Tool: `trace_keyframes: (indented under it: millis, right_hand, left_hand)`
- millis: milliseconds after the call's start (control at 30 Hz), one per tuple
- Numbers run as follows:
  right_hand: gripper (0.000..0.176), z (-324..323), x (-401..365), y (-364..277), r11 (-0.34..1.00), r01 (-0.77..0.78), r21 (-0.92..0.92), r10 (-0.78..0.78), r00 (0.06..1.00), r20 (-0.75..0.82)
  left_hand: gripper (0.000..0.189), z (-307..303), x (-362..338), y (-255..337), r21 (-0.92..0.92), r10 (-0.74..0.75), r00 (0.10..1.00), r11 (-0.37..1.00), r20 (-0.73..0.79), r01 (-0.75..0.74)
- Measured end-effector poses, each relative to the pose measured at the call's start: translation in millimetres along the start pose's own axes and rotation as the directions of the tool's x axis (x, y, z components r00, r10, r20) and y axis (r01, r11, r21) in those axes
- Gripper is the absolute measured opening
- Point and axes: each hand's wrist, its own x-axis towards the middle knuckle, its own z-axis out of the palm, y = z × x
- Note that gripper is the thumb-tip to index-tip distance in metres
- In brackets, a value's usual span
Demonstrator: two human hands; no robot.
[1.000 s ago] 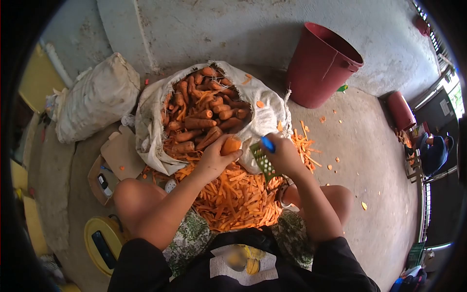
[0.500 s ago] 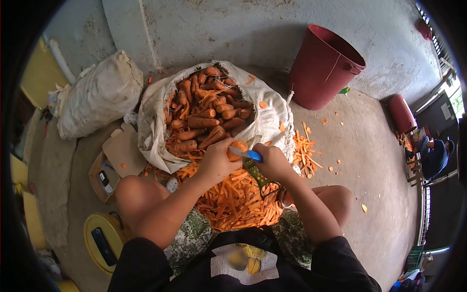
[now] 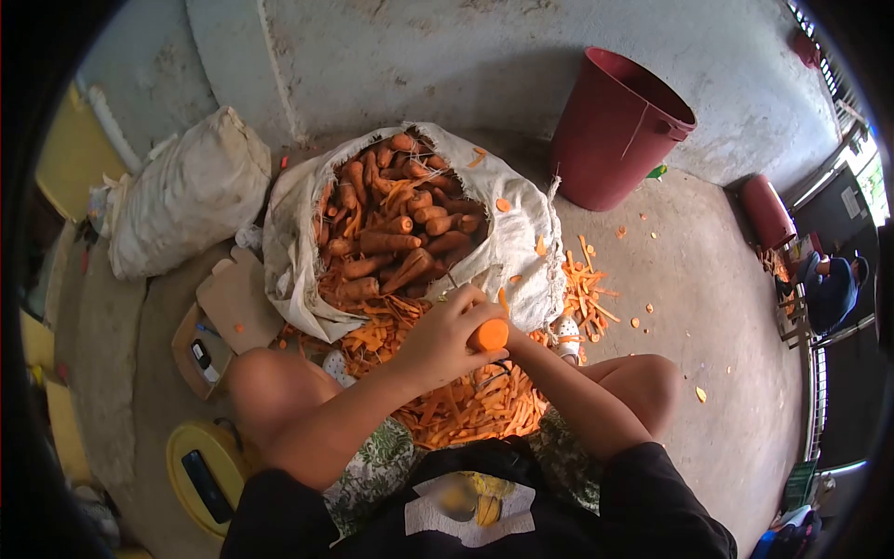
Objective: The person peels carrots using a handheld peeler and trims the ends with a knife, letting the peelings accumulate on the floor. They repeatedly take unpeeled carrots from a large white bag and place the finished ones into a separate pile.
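Observation:
A carrot [image 3: 490,335] with a flat cut end facing the camera is wrapped in the fingers of my left hand [image 3: 447,337]. Just behind and right of it is my right hand [image 3: 503,347], its fingers mostly hidden by the left hand and the carrot. A thin, partly hidden tool tip shows above the hands; the blue handle is out of sight. Beyond them, an open white sack [image 3: 526,252] holds many carrots [image 3: 391,242]. Orange peelings [image 3: 466,410] are heaped between my legs, below the hands.
A red bin [image 3: 615,130] stands by the wall. At left are a full white sack [image 3: 191,196], an open cardboard box [image 3: 247,303] and a yellow lid [image 3: 186,475] with a phone. A person in blue [image 3: 833,289] sits far right.
The carrot has turned its cut end toward the camera and moved right and down. My left hand moved right, over my right hand. The blade and blue handle went out of view.

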Motion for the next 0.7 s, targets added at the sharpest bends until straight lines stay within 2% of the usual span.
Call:
trace_keyframes:
  millis: [33,100,133,200,233,300,333,367,400,433,467,533,567,633,700]
  right_hand:
    - [0.029,4.1,3.3,-1.5,1.0,0.0,0.0,0.0,1.0,-0.003]
    - [0.026,7.1,9.4,-4.6,0.903,-0.131,0.409,0.099,0.99,0.098]
    - [0.026,5.0,10.1,-15.3,0.902,-0.132,0.41,0.099,0.99,0.1]
    - [0.022,-4.0,9.4,-40.9,0.859,-0.386,0.336,0.424,0.904,-0.047]
    - [0.022,-6.0,11.0,-50.9,0.86,-0.384,0.335,0.422,0.906,-0.046]
    - [0.023,-10.1,13.6,-63.9,0.858,-0.357,0.368,0.432,0.891,-0.143]
    - [0.023,-14.1,17.1,-53.5,0.901,-0.353,0.25,0.404,0.894,-0.192]
    - [0.023,-15.8,15.6,-51.5,0.902,-0.352,0.251,0.402,0.895,-0.191]
    - [0.023,-13.3,14.2,-66.4,0.918,-0.396,0.02,0.384,0.875,-0.294]
    - [0.022,-11.1,12.3,-78.8,0.873,-0.441,-0.207,0.34,0.856,-0.391]
    - [0.022,-9.4,9.2,-85.9,0.873,-0.442,-0.206,0.34,0.854,-0.394]
    - [0.019,-6.1,2.5,-95.5,0.725,-0.293,-0.623,0.04,0.921,-0.388]
    - [0.019,-7.5,0.9,-98.6,0.724,-0.293,-0.624,0.04,0.922,-0.386]
    - [0.021,-12.2,-2.3,-105.4,0.616,-0.346,-0.708,0.152,0.934,-0.324]
    - [0.021,-9.6,-7.8,-121.3,0.597,-0.344,-0.725,0.189,0.938,-0.29]
  left_hand:
    - [0.04,1.6,0.7,-2.6,0.0,0.002,1.0,1.0,0.002,-0.002]
    - [0.04,6.0,1.2,-9.2,0.085,0.04,0.99,0.996,-0.133,-0.029]
    - [0.04,3.7,1.7,-8.3,0.086,0.038,0.99,0.996,-0.133,-0.027]
    - [0.041,-4.6,2.2,-6.3,0.222,0.036,0.982,0.975,-0.186,0.006]
    - [0.041,-6.9,1.4,-8.2,0.225,0.038,0.982,0.974,-0.186,0.005]
    - [0.042,-10.6,-1.0,-14.2,-0.023,-0.233,0.964,0.972,-0.124,0.232]
    - [0.043,-10.4,-2.2,-19.1,-0.006,-0.217,0.969,0.976,-0.116,0.218]
    - [0.043,-7.4,-3.4,-23.5,-0.003,-0.217,0.969,0.976,-0.117,0.218]
    - [0.044,-3.8,-4.9,-27.6,0.039,-0.235,0.969,0.97,-0.079,0.239]
    - [0.045,-2.0,-5.6,-29.3,0.081,-0.253,0.966,0.963,-0.041,0.256]
    - [0.045,-1.7,-4.4,-29.2,0.08,-0.251,0.967,0.964,-0.038,0.254]
    - [0.046,-2.1,-1.2,-29.2,0.023,-0.391,0.913,0.92,0.121,0.391]
    - [0.046,-3.0,-0.4,-29.2,0.022,-0.391,0.913,0.92,0.119,0.391]
    - [0.039,-5.1,1.0,-29.3,-0.039,-0.382,0.924,0.924,-0.002,0.381]
    - [0.039,-8.9,1.9,-27.7,-0.039,-0.389,0.921,0.921,-0.03,0.388]
